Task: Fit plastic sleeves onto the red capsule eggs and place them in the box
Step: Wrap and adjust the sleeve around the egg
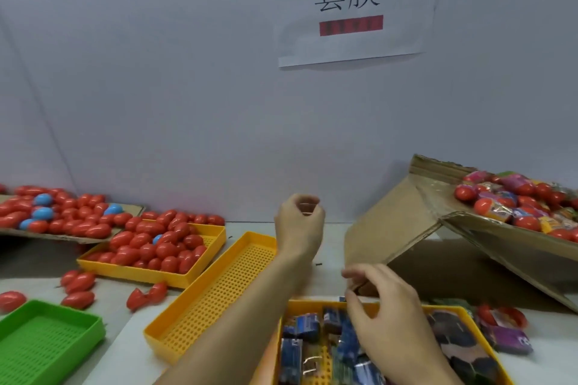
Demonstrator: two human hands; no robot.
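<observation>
Left hand [298, 222] raised, fingers curled

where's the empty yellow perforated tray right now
In the head view the empty yellow perforated plastic tray lies left of centre, angled under the left forearm, between the yellow tray of red capsule eggs and the yellow tray of sleeves.

Left hand [299, 222] raised with fingers curled; right hand [380, 300] pinches among plastic sleeves [316, 341] in a yellow tray [469, 314].

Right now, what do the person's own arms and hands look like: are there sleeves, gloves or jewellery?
Both are bare. The left hand and its long forearm show no sleeve, glove, watch or ring. The right hand is also ungloved, with no visible ring or bracelet. No sleeve edge enters the head view on either arm.
</observation>
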